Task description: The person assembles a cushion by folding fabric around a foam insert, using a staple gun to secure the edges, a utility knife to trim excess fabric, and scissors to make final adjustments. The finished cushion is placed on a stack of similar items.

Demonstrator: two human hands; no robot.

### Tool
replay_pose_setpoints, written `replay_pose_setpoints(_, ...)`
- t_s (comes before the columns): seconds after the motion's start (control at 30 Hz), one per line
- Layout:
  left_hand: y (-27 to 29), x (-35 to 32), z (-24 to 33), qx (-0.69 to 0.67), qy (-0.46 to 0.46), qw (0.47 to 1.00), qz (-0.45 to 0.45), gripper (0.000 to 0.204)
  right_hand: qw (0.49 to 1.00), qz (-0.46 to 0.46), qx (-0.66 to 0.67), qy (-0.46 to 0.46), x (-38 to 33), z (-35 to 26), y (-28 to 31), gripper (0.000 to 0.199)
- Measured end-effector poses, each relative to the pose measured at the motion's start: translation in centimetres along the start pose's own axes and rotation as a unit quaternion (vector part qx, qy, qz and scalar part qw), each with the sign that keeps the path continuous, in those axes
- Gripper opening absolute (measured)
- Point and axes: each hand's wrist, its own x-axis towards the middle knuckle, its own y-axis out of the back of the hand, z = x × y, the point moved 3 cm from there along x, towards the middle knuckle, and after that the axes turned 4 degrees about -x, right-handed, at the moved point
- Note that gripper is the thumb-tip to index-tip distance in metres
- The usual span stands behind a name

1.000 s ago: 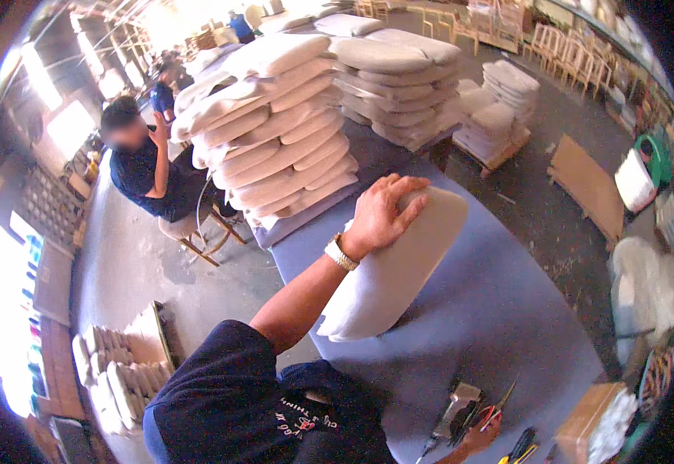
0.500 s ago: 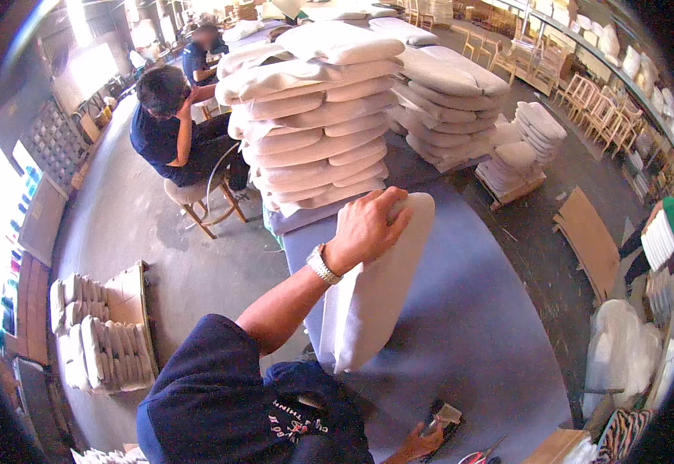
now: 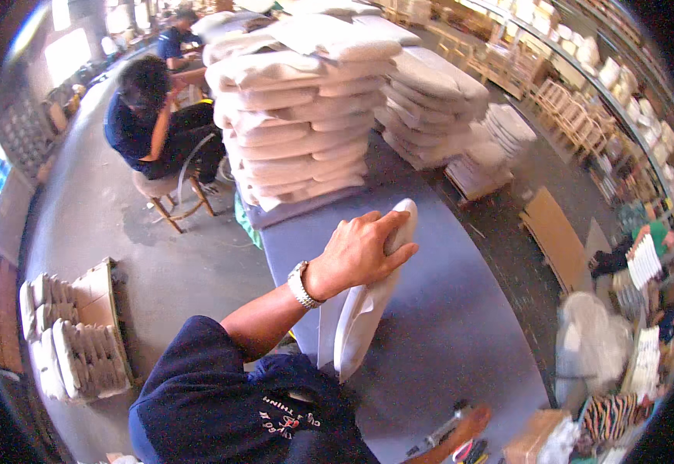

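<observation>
My left hand (image 3: 364,251), with a metal watch at its wrist, grips the upper end of a pale padded seat cushion (image 3: 364,325). Its thumb and fingers close over the cushion's edge. The cushion stands tilted on edge on the blue-grey table top (image 3: 461,309), its lower end near my shirt. At the table's near edge is my right hand (image 3: 472,424), blurred, beside a grey and black hand tool (image 3: 444,429). Whether its fingers still hold that tool is unclear. Red-handled scissors (image 3: 464,451) lie close by, partly hidden.
A tall pile of pale cushions (image 3: 298,116) stands at the table's far end, with another pile (image 3: 437,100) behind right. One co-worker (image 3: 148,116) sits beyond the table, left. More cushions (image 3: 82,356) stand on the floor at left. A cardboard box (image 3: 538,437) sits near right.
The cushion has turned to stand more edge-on under my left hand. My right hand has shifted right, and the tool lies at a different angle. The whole view has swung slightly.
</observation>
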Motion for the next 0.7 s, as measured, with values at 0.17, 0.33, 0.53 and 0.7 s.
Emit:
replay_pose_setpoints(0.17, -2.6, -2.3, 4.2, -0.201, -0.073, 0.973, -0.089, 0.060, 0.898, -0.198, 0.326, 0.220, -6.7, -20.8, 4.1, 0.052)
replay_pose_setpoints(0.33, -6.1, -9.4, 6.6, -0.398, -0.154, 0.853, -0.300, 0.058, 0.882, -0.089, 0.266, 0.378, -12.4, -32.0, 6.8, 0.059)
replay_pose_setpoints(0.53, -4.3, -12.9, 1.8, -0.474, -0.142, 0.761, -0.419, 0.046, 0.943, 0.041, 0.144, 0.296, -10.9, -29.8, 7.0, 0.051)
replay_pose_setpoints(0.7, -2.3, -11.2, -3.0, -0.504, 0.000, 0.813, -0.292, 0.041, 0.925, -0.053, 0.202, 0.316, -12.7, -28.1, 7.7, 0.056)
